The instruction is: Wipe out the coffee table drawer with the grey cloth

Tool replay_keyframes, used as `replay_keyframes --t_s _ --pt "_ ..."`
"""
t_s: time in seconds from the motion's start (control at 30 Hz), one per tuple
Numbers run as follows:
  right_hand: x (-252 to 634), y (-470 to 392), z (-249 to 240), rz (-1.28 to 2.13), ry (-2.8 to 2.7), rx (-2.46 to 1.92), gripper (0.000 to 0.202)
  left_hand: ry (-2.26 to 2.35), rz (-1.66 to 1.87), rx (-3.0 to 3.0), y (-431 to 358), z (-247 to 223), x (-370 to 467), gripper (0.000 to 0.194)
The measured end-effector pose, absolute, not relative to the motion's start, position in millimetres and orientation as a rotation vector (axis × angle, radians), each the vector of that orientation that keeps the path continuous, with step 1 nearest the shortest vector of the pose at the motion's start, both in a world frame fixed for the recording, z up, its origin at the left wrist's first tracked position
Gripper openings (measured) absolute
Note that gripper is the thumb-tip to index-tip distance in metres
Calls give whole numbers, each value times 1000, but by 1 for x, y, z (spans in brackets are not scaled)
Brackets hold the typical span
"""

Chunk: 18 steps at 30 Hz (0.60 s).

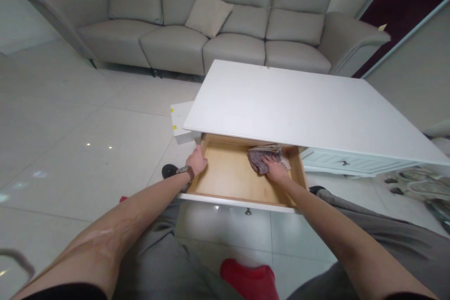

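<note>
A pulled-out wooden drawer (228, 173) juts from the white coffee table (281, 103) towards me. My left hand (197, 161) grips the top of the drawer's left side wall, its fingertips partly hidden. Inside, at the back right, my right hand (276, 168) presses a folded grey-brown cloth (259, 158) against the drawer bottom, fingers over it. The bare wood of the drawer bottom shows to the left of the cloth. A small dark knob (248, 211) sits on the drawer's front.
A second, closed drawer (348, 161) is to the right. A white box (181, 119) stands beyond the table's left end. Behind is a grey sofa (172, 47) with a cushion (209, 13). Something red (249, 279) is on the floor between my legs.
</note>
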State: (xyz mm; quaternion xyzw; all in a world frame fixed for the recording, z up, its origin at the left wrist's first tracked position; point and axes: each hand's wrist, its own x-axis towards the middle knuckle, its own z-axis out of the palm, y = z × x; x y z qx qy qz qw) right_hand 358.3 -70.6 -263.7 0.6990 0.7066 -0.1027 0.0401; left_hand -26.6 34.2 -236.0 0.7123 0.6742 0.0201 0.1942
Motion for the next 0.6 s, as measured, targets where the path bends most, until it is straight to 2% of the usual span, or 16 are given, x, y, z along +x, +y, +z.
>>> replay_keyframes --t_s 0.17,0.3,0.4,0.6 --pt "400 -84 -269 -195 1938 2795 44 1897 65 1996 32 -237 -26 48" --pt "391 -71 -264 -245 1657 3198 44 1891 70 1992 30 -235 -26 47" --pt "361 -60 -257 -398 1382 3290 50 1886 78 1986 30 -236 -26 47" --pt "263 -35 -253 -556 1371 3120 53 1895 83 1979 27 -236 -27 43"
